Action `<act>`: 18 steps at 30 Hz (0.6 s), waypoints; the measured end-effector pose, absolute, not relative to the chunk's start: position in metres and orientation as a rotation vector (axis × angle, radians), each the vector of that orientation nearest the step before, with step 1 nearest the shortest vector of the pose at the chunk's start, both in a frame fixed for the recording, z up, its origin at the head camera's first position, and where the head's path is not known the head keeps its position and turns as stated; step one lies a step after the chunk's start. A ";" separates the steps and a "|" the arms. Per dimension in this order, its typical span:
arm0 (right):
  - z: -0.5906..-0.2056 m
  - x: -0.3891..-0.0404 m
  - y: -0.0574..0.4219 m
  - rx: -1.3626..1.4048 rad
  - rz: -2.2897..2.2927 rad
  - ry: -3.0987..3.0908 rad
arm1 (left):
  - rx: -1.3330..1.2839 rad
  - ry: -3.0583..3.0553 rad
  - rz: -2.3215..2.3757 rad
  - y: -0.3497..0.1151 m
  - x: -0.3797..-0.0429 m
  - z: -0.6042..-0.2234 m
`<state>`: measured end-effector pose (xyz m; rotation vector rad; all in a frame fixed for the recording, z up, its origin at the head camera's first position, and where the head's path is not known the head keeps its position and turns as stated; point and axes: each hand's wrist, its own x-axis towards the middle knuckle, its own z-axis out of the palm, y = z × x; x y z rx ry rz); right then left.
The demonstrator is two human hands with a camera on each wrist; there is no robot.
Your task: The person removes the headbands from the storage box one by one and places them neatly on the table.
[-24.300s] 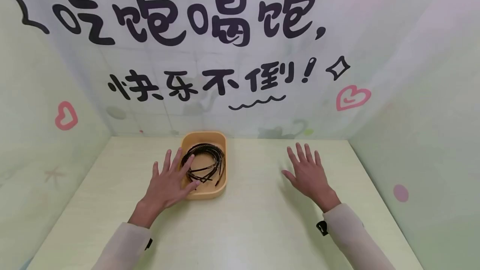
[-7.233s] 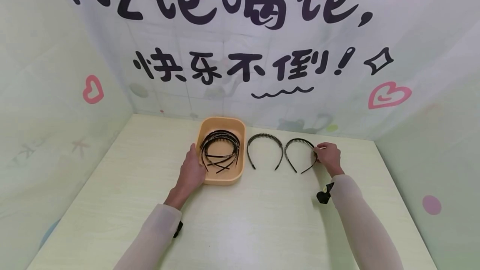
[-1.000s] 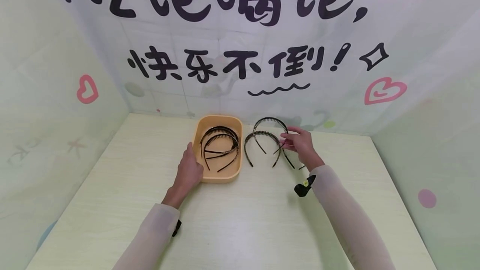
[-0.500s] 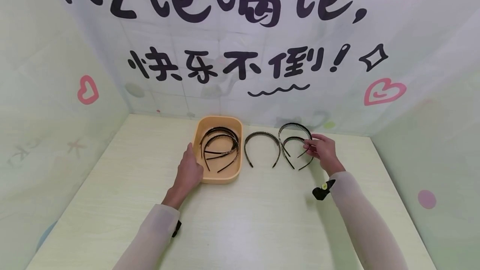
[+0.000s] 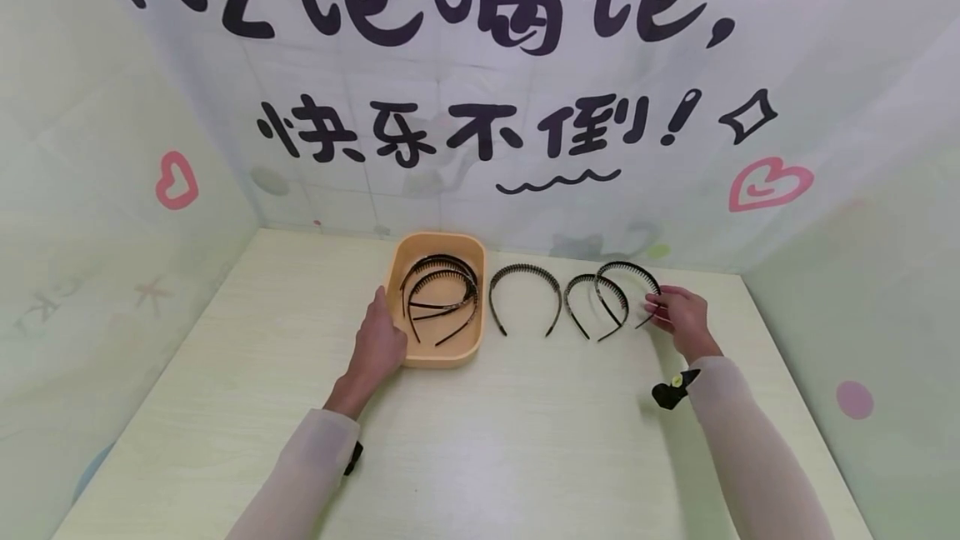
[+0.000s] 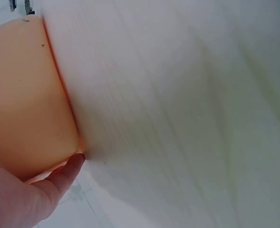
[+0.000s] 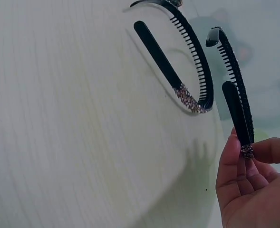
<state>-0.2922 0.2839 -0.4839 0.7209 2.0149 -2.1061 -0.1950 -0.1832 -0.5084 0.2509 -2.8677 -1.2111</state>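
Note:
My right hand [image 5: 684,322] pinches a thin black toothed headband [image 5: 628,265] by one arm, between thumb and fingers. The right wrist view shows the grip at a glittery band on that headband [image 7: 243,109]. In the head view it overlaps a second headband [image 5: 592,277] lying on the table. Left of that lies another headband [image 5: 525,267], arch toward the back wall. My left hand [image 5: 378,340] holds the left side and front corner of an orange bin [image 5: 442,361]. Several headbands [image 5: 441,273] lie overlapping inside. Part of the left hand is hidden in the left wrist view.
The pale wooden table [image 5: 487,448] meets a printed back wall [image 5: 465,215] just behind the bin and headbands. Side walls [image 5: 862,307] close in the table at left and right.
Both hands were spread apart at first; later two headbands lay on the table. Over the last second my right hand has carried another headband rightward and lowered it. The left hand stays at the bin.

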 end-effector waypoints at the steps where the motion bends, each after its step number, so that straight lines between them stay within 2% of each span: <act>1: -0.484 -0.292 0.286 0.736 -2.110 2.011 | 0.252 -2.869 -1.213 -0.183 -0.195 -0.509; 18: -0.497 -0.282 0.327 0.885 -2.076 1.990 | 0.259 -2.852 -1.223 -0.184 -0.194 -0.509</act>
